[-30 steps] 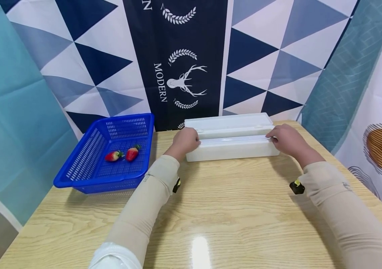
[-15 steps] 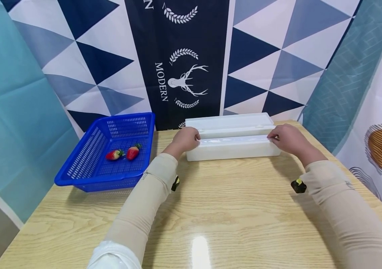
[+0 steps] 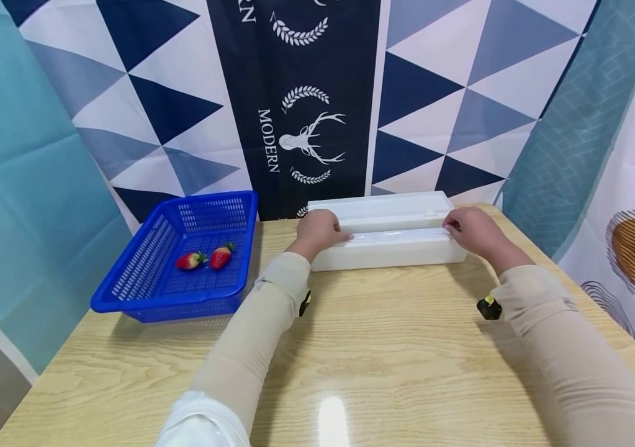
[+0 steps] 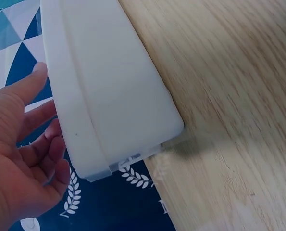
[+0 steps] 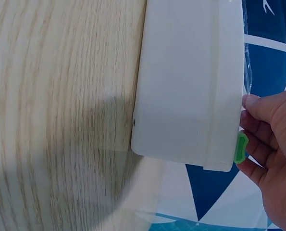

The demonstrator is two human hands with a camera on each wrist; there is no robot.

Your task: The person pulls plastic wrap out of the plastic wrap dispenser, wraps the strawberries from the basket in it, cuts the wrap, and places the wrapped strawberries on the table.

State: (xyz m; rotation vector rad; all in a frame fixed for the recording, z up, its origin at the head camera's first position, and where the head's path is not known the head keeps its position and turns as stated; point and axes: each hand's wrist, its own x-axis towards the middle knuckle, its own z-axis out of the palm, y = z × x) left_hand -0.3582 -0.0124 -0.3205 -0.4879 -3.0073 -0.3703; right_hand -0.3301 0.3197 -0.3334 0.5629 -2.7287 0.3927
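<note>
A long white plastic wrap dispenser (image 3: 390, 253) stands on the table with its lid (image 3: 384, 205) raised at the back. Clear plastic wrap (image 3: 387, 235) lies along its top front edge. At the left end is my left hand (image 3: 318, 231), its thumb stretched along that edge; in the left wrist view the thumb stands apart from the loosely bent fingers (image 4: 49, 156), with no film visible between them. My right hand (image 3: 469, 228) pinches the film's right end. Beside its fingers in the right wrist view is a green slider (image 5: 241, 147) on the dispenser's edge.
A blue perforated basket (image 3: 177, 304) stands at the table's left, holding two strawberries (image 3: 220, 257). Patterned cloth (image 3: 300, 105) hangs directly behind the wooden table (image 3: 395, 347). The table's right edge runs close past the right hand.
My left hand has shifted rightward along the dispenser and its thumb has straightened off the film's left end. The right hand stays at the right end, almost unmoved.
</note>
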